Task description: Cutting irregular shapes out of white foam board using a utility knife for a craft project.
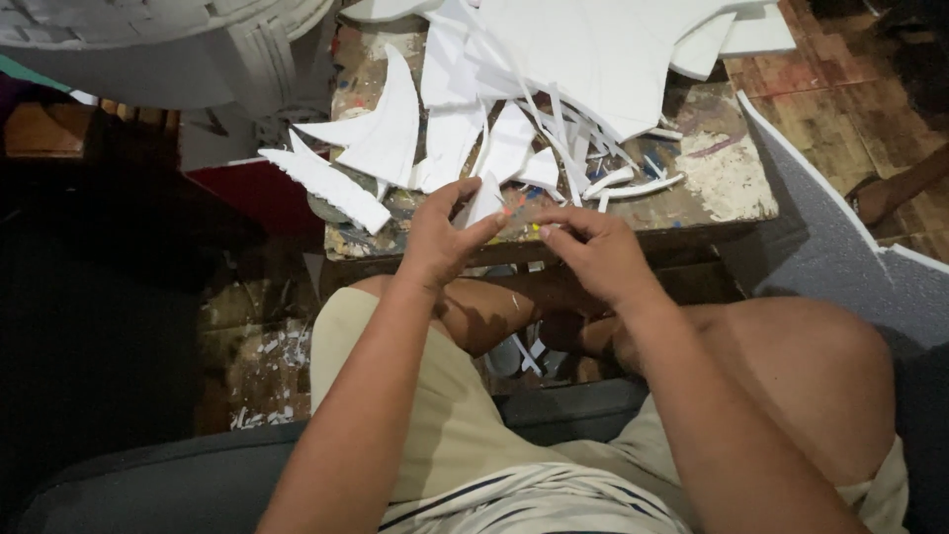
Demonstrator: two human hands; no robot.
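Observation:
My left hand [442,234] pinches a small pointed piece of white foam [484,201] between thumb and fingers, just above the table's near edge. My right hand [593,252] is close beside it, fingers curled, its fingertips touching the same piece from the right. Both hands hover over my knees in front of a paint-stained wooden table [727,183]. Curved and pointed white foam offcuts [390,129] lie scattered on the table behind the hands.
A large white foam sheet [603,49] covers the table's far side. A grey-white foam board [840,247] leans at the right. White scraps litter the floor [267,356] at the left. Another person's foot [880,198] shows at the right edge.

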